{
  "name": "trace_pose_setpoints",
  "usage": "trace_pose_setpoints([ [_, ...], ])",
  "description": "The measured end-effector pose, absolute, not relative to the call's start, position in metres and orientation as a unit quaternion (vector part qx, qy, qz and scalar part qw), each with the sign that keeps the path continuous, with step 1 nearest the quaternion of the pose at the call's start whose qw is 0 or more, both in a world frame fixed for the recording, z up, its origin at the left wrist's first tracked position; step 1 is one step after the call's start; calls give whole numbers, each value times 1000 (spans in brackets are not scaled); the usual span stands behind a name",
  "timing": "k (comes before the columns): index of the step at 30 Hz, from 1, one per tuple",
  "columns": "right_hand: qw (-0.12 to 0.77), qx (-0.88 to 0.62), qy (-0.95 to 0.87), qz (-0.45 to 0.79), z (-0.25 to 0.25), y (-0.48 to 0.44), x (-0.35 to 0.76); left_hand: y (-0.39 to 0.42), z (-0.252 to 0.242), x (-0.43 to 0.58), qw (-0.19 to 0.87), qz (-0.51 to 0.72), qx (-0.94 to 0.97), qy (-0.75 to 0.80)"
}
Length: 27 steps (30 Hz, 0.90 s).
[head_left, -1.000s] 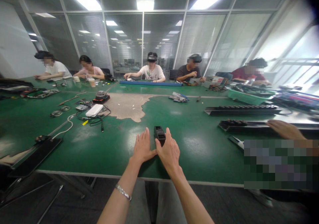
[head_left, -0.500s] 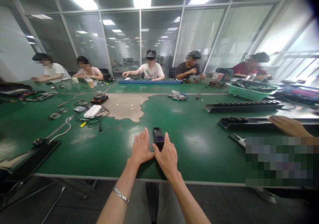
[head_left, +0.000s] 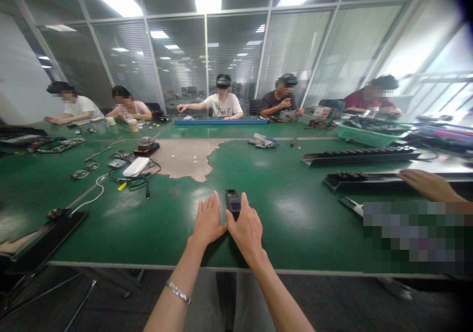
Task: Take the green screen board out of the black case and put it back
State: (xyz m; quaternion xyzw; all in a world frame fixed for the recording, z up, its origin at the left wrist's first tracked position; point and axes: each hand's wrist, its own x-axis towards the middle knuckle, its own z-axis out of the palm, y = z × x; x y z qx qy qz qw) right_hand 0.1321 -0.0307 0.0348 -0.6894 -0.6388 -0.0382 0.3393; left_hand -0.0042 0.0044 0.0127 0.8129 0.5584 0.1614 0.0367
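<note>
A small dark handheld device (head_left: 232, 200) with a little screen lies on the green table (head_left: 281, 238) in front of me. My left hand (head_left: 209, 219) rests left of it, fingers stretched out and holding nothing. On the near right side of the device is my right hand (head_left: 247, 227), also with fingers extended; it hides the device's lower end. Whether that hand touches the device I cannot tell. The two thumbs almost meet just below the device.
Several people sit along the far side. At right, another person's hand (head_left: 430, 184) is over a black rail (head_left: 384, 179). A green basket (head_left: 369, 134) stands farther back. To the left lie a white power bank-like box (head_left: 136, 166), cables, glasses (head_left: 84, 170) and a long black panel (head_left: 48, 243).
My hands and the device hold almost the same pose; the whole view has shifted very slightly. Across the table, the middle person's arm has stretched a bit farther to the left.
</note>
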Motion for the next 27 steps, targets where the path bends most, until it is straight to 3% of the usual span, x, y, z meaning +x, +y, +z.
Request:
trace_pose_setpoints([
  [6, 352, -685, -636, -42, 42, -29, 129, 6, 11, -5, 35, 151, 814, 560],
  [14, 461, -677, -574, -8, 71, -20, 152, 5, 13, -5, 52, 158, 811, 560],
  [27, 427, -706, -565, -2, 17, -25, 195, 4, 14, -6, 44, 176, 812, 554],
])
